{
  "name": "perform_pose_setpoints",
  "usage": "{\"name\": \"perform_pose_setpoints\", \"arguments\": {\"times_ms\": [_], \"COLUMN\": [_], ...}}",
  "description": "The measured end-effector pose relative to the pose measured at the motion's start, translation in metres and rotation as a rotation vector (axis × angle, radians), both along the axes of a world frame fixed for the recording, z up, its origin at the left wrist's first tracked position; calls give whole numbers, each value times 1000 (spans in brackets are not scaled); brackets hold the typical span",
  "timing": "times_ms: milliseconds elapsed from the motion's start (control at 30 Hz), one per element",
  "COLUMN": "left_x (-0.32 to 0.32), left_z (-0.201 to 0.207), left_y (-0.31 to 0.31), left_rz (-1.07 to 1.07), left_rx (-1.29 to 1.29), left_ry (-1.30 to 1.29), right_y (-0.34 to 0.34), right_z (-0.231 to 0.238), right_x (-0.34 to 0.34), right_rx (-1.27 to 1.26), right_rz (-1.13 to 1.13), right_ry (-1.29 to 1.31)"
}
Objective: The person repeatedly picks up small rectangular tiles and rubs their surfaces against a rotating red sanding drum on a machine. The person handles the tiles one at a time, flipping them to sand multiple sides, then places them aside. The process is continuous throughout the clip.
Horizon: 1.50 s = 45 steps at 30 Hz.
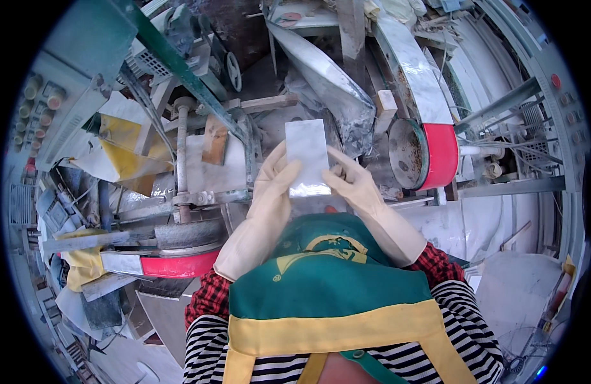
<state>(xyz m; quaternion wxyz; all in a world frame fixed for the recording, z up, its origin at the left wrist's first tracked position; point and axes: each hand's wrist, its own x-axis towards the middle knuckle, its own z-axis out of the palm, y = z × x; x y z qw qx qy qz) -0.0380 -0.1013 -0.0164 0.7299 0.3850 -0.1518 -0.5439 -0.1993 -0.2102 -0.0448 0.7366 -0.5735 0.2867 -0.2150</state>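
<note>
Between both gloved hands I hold a white, faintly grey rectangular tile [306, 153] upright in front of my green apron. My left hand [276, 177], in a long cream rubber glove, grips the tile's left edge, its thumb on the near face. On the opposite edge, my right hand [352, 181] in a matching glove pinches the tile low down, its fingers curled behind. Light glints along the tile's lower end. The fingertips behind the tile are hidden.
To the right stands a belt wheel [407, 155] with a red-and-white belt [440, 157]. A second red belt section [180, 266] runs round a wheel at lower left. A dusty metal chute [327, 77] lies ahead. Control knobs [44, 112] sit on a panel at far left.
</note>
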Motion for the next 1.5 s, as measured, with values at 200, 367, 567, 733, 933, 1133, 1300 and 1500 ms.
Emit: {"name": "perform_pose_setpoints", "arguments": {"times_ms": [200, 367, 567, 733, 933, 1133, 1300, 1500], "left_x": [-19, 7, 5, -31, 21, 120, 111, 116], "left_z": [26, -12, -29, -27, -47, -80, -54, -65], "left_y": [-8, -34, -66, -48, 11, 115, 170, 212], "left_rz": [-204, -239, -99, -469, -692, 63, 493, 576], "left_rx": [-75, 11, 246, 89, 371, 652, 736, 787], "left_ry": [-138, -282, -416, -524, -596, -460, -346, -271], "right_y": [-2, 8, 6, -13, -98, -187, -224, -247], "right_z": [0, 42, 35, 14, -57, -91, -113, -130], "right_x": [-31, -46, -59, -62, -106, -152, -157, -152], "right_rx": [328, 481, 455, 381, 107, -85, -140, -43], "right_rz": [86, 124, 78, -194, -604, -989, -1132, -1124], "right_ry": [-81, -179, -251, -268, -237, 112, 351, 443]}}
